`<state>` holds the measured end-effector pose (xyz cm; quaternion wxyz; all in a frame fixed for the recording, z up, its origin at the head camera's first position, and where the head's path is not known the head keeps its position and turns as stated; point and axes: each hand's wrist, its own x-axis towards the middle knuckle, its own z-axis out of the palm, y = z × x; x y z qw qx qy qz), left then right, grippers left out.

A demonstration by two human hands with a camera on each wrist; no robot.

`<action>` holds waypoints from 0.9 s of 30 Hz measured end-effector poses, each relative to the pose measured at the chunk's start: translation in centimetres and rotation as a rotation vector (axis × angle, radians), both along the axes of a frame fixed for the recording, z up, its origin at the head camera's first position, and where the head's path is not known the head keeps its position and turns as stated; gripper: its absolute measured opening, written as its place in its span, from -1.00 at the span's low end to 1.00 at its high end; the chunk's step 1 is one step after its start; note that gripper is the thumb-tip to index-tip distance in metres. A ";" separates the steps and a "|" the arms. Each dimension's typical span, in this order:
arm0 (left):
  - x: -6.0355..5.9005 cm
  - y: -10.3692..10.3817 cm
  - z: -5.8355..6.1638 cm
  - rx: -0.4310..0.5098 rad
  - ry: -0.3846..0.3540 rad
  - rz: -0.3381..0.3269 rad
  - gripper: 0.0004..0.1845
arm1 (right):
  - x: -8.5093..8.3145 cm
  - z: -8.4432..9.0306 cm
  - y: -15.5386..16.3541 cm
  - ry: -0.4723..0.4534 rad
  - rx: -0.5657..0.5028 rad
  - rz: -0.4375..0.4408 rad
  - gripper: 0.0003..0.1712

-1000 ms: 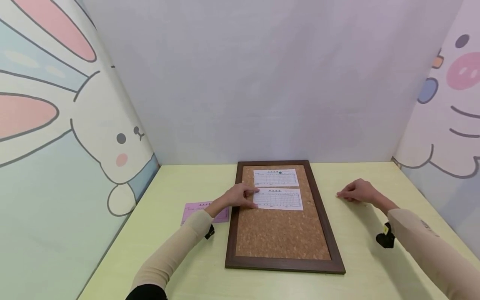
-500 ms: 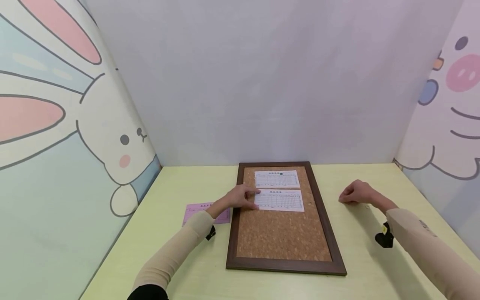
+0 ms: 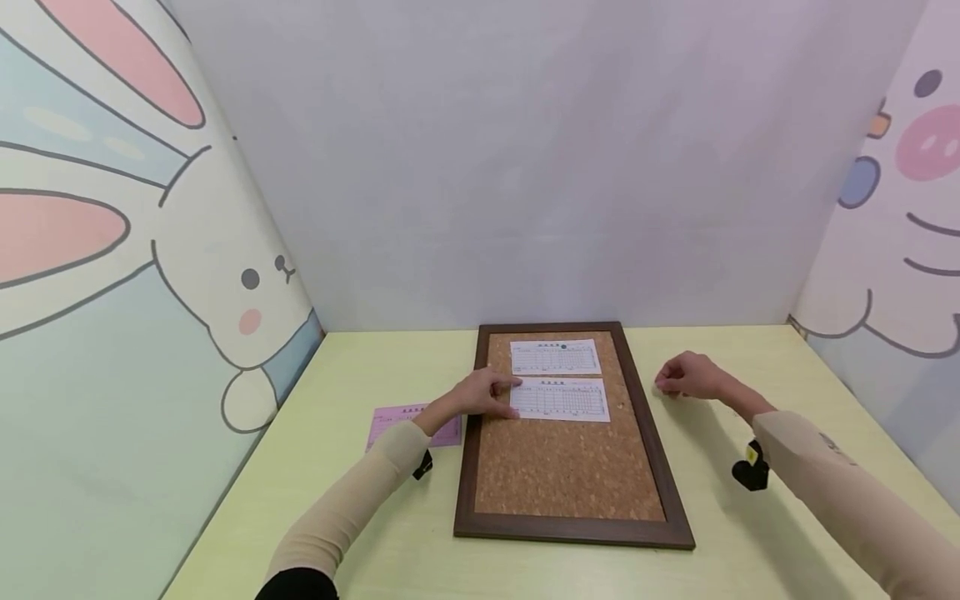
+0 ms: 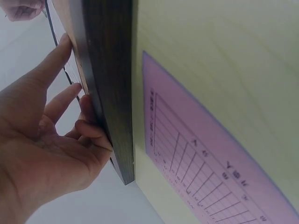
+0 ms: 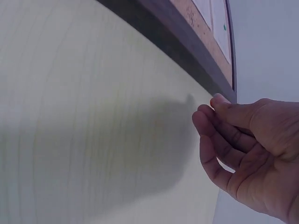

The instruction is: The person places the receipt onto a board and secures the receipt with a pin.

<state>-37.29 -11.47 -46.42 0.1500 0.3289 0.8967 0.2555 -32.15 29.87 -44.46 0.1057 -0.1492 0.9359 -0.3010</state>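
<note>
While both beige-sleeved forearms reach in from the near edge of the pale yellow-green tabletop [image 3: 360, 358], a rectangular cork board in a dark brown wooden frame [image 3: 564, 467] lies flat between them, its long sides running away from the person. Its near half is bare cork.

Left of the frame, a pink printed form [image 3: 386, 421] lies flat on the table, partly hidden by the left forearm in the head view; the left wrist view shows it just beside the frame's outer edge, with a ruled grid on it.

Farther up, the left hand [image 3: 480, 393] reaches over the frame's left rail, its straight fingers resting on the left end of the lower white printed slip [image 3: 561, 399], which lies across the middle of the cork. In the left wrist view the fingers [image 4: 58, 56] are stretched out over the frame, not curled round anything.

Across the board, the right hand [image 3: 686, 377] hangs just above the table beside the frame's right rail, clear of the board. Its fingers are loosely bent with thumb and fingertips drawn together; whether something small sits between them cannot be told, even from the right wrist view.

Beyond the lower slip, an upper white printed slip [image 3: 555, 357] lies near the far rail, with a small green dot near its top edge.
</note>
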 end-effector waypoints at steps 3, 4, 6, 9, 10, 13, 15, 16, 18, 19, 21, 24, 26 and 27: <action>0.0 -0.1 -0.1 -0.003 0.007 -0.007 -0.28 | -0.5 0.1 -1.5 0.046 -0.017 -0.007 -0.83; 0.0 -0.1 -0.1 -0.011 0.012 -0.009 -0.28 | -0.7 0.1 -2.0 0.055 -0.025 -0.012 -0.83; 0.0 -0.2 -0.2 -0.019 0.022 -0.013 -0.27 | -1.1 0.1 -3.0 0.060 -0.044 -0.020 -0.82; 0.0 -0.3 -0.3 -0.027 0.031 -0.012 -0.27 | -1.6 0.2 -4.4 0.039 -0.090 -0.026 -0.80; 0.0 -0.3 -0.4 -0.028 0.031 -0.010 -0.27 | -1.8 0.1 -4.8 0.030 -0.103 -0.025 -0.80; -0.1 -0.3 -0.4 -0.023 0.028 -0.004 -0.27 | -2.2 -0.2 -6.0 0.010 -0.131 -0.022 -0.80; -0.1 -0.3 -0.3 -0.021 0.027 -0.004 -0.27 | -2.5 -0.5 -6.7 0.002 -0.134 -0.024 -0.80; -0.2 -0.2 -0.3 -0.021 0.028 -0.008 -0.27 | -2.7 -0.7 -7.0 -0.002 -0.131 -0.031 -0.80; -0.2 -0.1 -0.2 -0.018 0.029 -0.018 -0.28 | -2.8 -1.0 -7.5 0.000 -0.118 -0.034 -0.80; -0.2 0.0 -0.2 -0.017 0.030 -0.023 -0.28 | -2.9 -1.1 -7.7 0.004 -0.110 -0.040 -0.80; -0.1 0.1 0.0 -0.017 0.031 -0.029 -0.28 | -3.0 -1.4 -7.9 0.026 -0.099 -0.039 -0.81; 0.0 0.2 0.1 -0.016 0.031 -0.025 -0.28 | -3.1 -1.7 -8.0 0.049 -0.092 -0.051 -0.84; 0.1 0.2 0.2 -0.021 0.031 -0.022 -0.28 | -3.2 -1.9 -8.0 0.057 -0.096 -0.054 -0.84; 0.1 0.2 0.2 -0.019 0.029 -0.021 -0.28 | -3.3 -1.9 -8.0 0.057 -0.097 -0.052 -0.84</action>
